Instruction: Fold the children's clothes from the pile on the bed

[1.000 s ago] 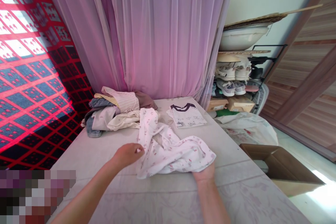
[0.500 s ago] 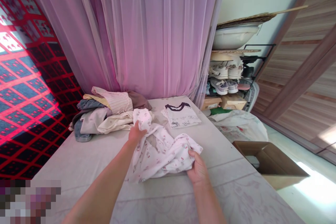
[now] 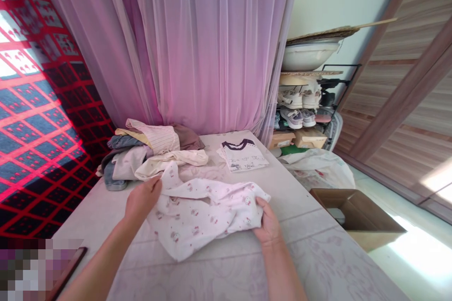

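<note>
1. The garment (image 3: 201, 218) is white, soft and rumpled, scattered with small cartoon prints in pinkish red and brown. It spreads between both hands over the bed (image 3: 219, 277) — creased at the top, smoother along the lower left.
2. The left hand (image 3: 143, 197) has its fingers pinched together on the garment's upper left edge.
3. The right hand (image 3: 269, 223) grips the right end — thumb on top, the other fingers hidden beneath cloth.
4. Beyond lie a clothes pile (image 3: 148, 150) and a folded shirt (image 3: 245, 156) with a dark collar.
</note>
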`<control>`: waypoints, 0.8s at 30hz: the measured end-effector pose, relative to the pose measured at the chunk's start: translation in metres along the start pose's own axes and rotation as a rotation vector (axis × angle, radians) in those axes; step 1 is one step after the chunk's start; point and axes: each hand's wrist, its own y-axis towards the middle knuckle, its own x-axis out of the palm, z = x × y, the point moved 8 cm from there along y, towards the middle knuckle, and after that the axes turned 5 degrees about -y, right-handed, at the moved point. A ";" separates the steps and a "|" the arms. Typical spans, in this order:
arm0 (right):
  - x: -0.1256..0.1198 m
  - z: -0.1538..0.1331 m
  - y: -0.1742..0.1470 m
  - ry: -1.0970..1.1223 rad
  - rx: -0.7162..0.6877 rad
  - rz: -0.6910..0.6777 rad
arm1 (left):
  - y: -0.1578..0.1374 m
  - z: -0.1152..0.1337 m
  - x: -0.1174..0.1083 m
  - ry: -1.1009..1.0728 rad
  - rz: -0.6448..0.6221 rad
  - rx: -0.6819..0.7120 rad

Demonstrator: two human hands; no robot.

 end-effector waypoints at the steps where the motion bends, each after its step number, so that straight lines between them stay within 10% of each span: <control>1: 0.000 -0.001 -0.001 -0.004 -0.013 0.011 | -0.006 -0.009 -0.012 -0.194 0.079 -0.038; 6: -0.014 -0.031 -0.014 -0.020 -0.133 0.080 | -0.048 -0.036 -0.053 -1.084 0.351 -0.158; 12: 0.014 -0.109 -0.018 -0.269 -0.246 -0.039 | -0.082 -0.050 -0.077 -1.255 0.579 -0.205; 17: 0.045 -0.115 0.021 -0.573 -0.248 0.107 | -0.072 -0.065 -0.019 -0.812 0.157 -0.273; 21: 0.007 -0.080 0.041 -0.857 -0.207 0.245 | -0.082 -0.067 0.019 -0.093 -0.388 -0.197; 24: -0.026 -0.074 0.035 -1.025 -0.320 0.334 | -0.087 -0.063 0.007 0.209 -0.508 -0.144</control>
